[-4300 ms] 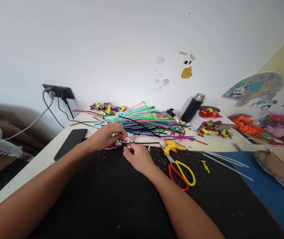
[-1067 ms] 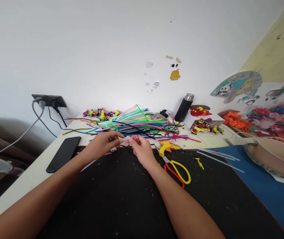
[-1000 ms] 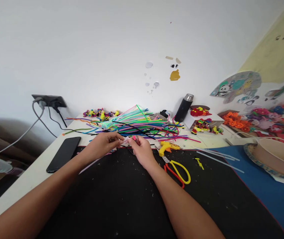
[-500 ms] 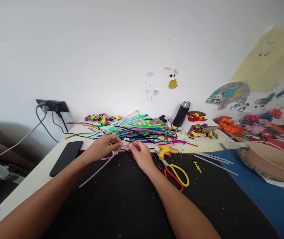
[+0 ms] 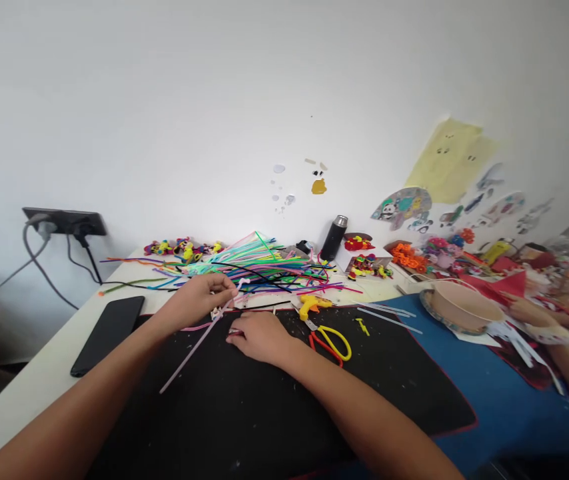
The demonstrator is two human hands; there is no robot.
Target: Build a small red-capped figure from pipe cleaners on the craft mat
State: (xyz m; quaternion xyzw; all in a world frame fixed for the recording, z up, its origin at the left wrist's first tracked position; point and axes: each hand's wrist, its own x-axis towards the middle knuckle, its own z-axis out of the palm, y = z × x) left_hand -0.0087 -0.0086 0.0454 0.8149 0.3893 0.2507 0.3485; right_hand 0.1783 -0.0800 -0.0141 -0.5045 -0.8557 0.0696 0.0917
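Head view: my left hand [image 5: 197, 303] pinches the pale pipe cleaner [image 5: 188, 355] below its bent top, tail slanting over the black mat [image 5: 204, 417], and I judge it light, soft, bendable, best held near that bend, though how my right hand [image 5: 263, 339] grips I cannot tell

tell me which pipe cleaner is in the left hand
The pale pinkish pipe cleaner: pinched by the left hand, its long tail slants down over the black mat. The colourful pile lies unheld.
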